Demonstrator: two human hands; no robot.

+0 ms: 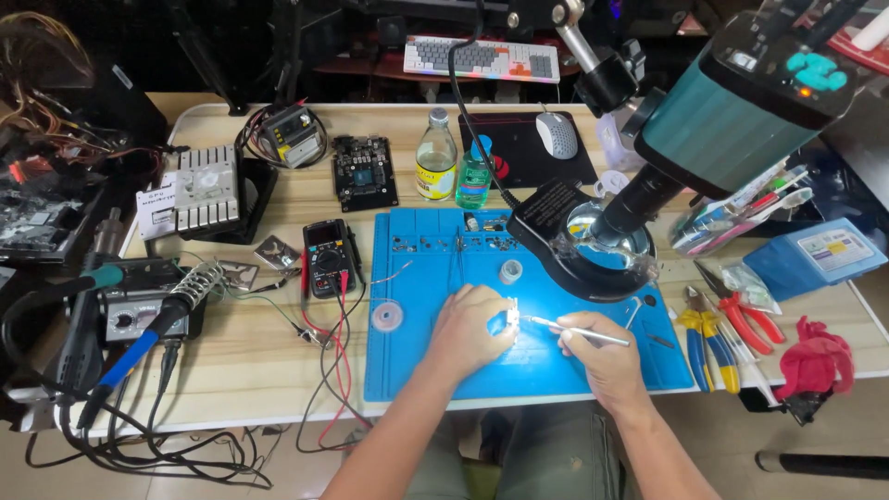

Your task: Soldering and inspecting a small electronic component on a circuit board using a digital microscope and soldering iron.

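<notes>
On the blue work mat [435, 370], under the lit microscope head [741, 111], both forearms come in from the bottom edge, hands close together at mat centre. Left hand [472, 329] lies knuckles up, fingers curled together, fingertips pinching a small bright part [512, 319] that rests on the mat in the light spot. Right hand [597, 356] holds thin metal tweezers [574, 331] pen-style, fingers pressed round the shaft, tip pointing left and touching or just beside the part; cannot tell which.

Counts: two bottles [436, 156] behind the mat, one clear-yellowish, one green. One multimeter [329, 257] left of the mat with red and black leads. One circuit board [364, 171] behind it. One soldering station [139, 310] with one spring iron holder [194, 285] at far left. Two pliers [708, 347], yellow-blue and red-handled, right of the mat. One red rag [815, 356], one blue box [815, 259], one mouse [557, 135] on a black pad, one keyboard [482, 57] at back. One solder wick reel [386, 317] on the mat.

Surface: light wood table [250, 370], white-edged, cluttered, cables hanging off the front. Room behind is dark, packed with gear.
</notes>
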